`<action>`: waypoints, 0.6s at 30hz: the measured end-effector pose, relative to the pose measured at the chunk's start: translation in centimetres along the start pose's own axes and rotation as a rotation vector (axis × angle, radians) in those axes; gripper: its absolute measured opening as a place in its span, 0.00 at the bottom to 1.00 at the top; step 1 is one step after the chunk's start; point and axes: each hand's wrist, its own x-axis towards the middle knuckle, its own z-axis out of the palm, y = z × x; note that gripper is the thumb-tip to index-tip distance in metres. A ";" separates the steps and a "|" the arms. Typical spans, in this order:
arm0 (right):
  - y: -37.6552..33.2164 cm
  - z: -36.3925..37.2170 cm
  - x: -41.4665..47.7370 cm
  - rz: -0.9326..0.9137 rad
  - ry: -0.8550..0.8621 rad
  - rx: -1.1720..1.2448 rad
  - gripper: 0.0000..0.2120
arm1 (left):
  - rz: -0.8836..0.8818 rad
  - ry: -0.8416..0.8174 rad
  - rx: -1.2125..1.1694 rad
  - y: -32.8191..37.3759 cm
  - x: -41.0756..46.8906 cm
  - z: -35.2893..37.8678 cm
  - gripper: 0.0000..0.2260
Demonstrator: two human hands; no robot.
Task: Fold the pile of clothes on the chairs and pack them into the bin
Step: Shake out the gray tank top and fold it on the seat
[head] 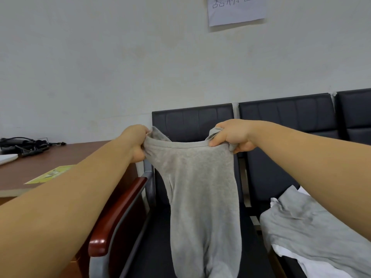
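I hold a light grey garment (202, 189) up in the air by its top edge, and it hangs down in front of the left black chair (192, 121). My left hand (135, 143) grips its left corner. My right hand (232, 137) grips its right corner, with fabric bunched in the fist. A pile of grey and white clothes (313, 233) lies on the seat of the chair to the right. No bin is in view.
A brown wooden desk (60, 157) stands at the left with black cables (24, 145) and a yellow-green leaflet (50, 174) on it. The left chair has a red-brown armrest (118, 215). A paper sign (236, 9) hangs on the white wall.
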 end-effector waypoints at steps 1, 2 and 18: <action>-0.1 -0.1 -0.1 -0.003 -0.029 -0.003 0.09 | 0.037 -0.049 0.109 0.1 -0.5 0.2 0.13; -0.2 -0.1 -0.3 -0.006 -0.063 -0.013 0.08 | 0.070 -0.123 0.239 0.3 -1.0 0.2 0.18; -0.6 0.2 0.0 -0.066 -0.011 0.088 0.07 | 0.189 -0.096 0.176 -0.9 -0.1 0.4 0.07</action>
